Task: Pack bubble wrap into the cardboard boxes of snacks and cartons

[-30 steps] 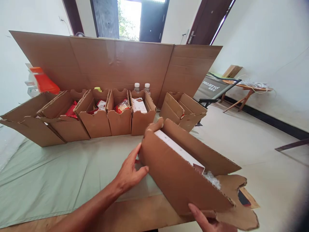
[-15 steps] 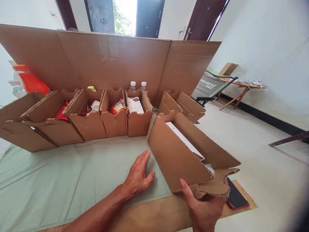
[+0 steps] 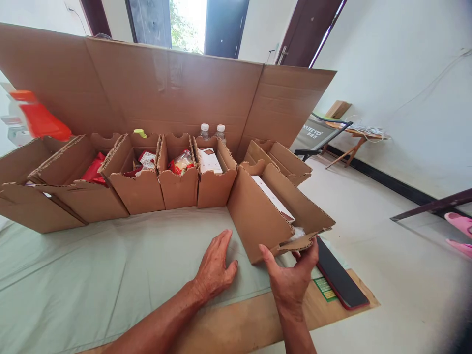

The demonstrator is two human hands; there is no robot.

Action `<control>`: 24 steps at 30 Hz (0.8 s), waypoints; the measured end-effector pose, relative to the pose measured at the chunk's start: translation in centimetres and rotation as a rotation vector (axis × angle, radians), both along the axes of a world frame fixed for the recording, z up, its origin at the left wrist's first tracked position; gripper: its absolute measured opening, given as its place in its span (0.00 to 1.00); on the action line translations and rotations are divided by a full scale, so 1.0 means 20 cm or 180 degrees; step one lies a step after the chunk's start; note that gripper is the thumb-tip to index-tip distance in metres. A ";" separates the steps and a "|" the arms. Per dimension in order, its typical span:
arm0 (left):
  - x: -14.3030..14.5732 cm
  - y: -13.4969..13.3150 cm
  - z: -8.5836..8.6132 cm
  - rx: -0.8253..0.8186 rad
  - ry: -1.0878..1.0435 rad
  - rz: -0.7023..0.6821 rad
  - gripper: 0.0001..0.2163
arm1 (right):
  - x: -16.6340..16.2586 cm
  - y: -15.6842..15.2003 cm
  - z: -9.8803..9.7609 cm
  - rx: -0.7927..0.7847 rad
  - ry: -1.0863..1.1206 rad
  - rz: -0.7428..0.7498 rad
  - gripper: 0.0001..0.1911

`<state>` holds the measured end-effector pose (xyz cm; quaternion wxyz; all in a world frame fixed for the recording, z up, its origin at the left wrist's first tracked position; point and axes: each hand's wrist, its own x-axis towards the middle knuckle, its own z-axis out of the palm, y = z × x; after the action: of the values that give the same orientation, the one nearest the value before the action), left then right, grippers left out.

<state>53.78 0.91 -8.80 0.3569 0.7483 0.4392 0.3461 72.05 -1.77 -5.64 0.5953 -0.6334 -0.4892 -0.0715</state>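
At five o'clock, grips carton (image 3: 254, 211) with half-curled right hand (image 3: 291, 281) (partly hidden); at six, extends empty, loose-fingered left hand (image 3: 214, 268).

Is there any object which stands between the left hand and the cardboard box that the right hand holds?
Nothing visible does: only green cloth shows between the left hand and the cardboard box, held at its near end by the right hand.

Brown tabletop (image 3: 236, 324) partly under green cloth (image 3: 147, 255), with 5 cardboard boxes (image 3: 180, 189) in a row and 1 phone (image 3: 342, 275).
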 end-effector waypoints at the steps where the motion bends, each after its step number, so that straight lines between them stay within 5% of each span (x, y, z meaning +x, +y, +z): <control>1: 0.00 0.00 0.00 0.0007 0.0012 -0.0008 0.37 | 0.00 0.02 -0.01 -0.0026 -0.0007 0.0054 0.60; 12: 0.00 0.00 0.01 0.0114 0.0159 -0.0120 0.35 | -0.05 0.47 0.04 -0.0524 -0.0538 -0.0065 0.62; 19: 0.00 0.00 0.01 0.0153 0.0191 -0.0137 0.33 | -0.14 0.30 -0.01 -0.0884 -0.1008 0.0533 0.29; 24: 0.00 0.00 0.03 0.0158 0.0216 -0.0156 0.33 | -0.16 0.35 -0.01 -0.1195 -0.1207 0.0737 0.32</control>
<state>53.71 0.86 -8.27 0.3315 0.7788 0.4238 0.3225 68.88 5.29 -5.79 0.3698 -0.6477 -0.6655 -0.0285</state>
